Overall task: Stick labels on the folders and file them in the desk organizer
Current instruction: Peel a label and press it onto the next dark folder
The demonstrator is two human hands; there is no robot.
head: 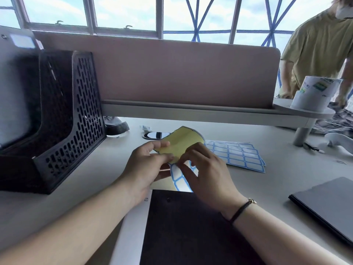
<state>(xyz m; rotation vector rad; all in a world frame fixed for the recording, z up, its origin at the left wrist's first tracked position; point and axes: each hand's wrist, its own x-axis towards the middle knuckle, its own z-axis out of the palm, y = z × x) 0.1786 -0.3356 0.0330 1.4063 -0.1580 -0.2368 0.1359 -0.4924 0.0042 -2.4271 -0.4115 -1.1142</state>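
Nearest the camera, a dark, flat rectangular folder with a white strip along its left edge lies on the pale grey bench, its long axis running away from the viewer toward the window. Just beyond its far edge, both hands hold a curled sheet of white labels with blue borders above the bench; the sheet is bent so that its yellow backing faces the camera at the top, while the blue-bordered label grid shows below the hands. The left hand grips the left side of the sheet, thumb on the yellow backing and fingers curled behind it. The right hand, with a dark cord bracelet at the wrist, pinches the sheet's lower middle edge with its fingertips drawn narrowly together. A flat stack of matching blue-bordered label sheets lies on the bench just right of the hands, its long axis angled toward the far right. A black perforated plastic desk organizer stands upright at the left of the bench, its open side facing the viewer. A second dark grey folder lies flat at the right edge, well apart from the hands.
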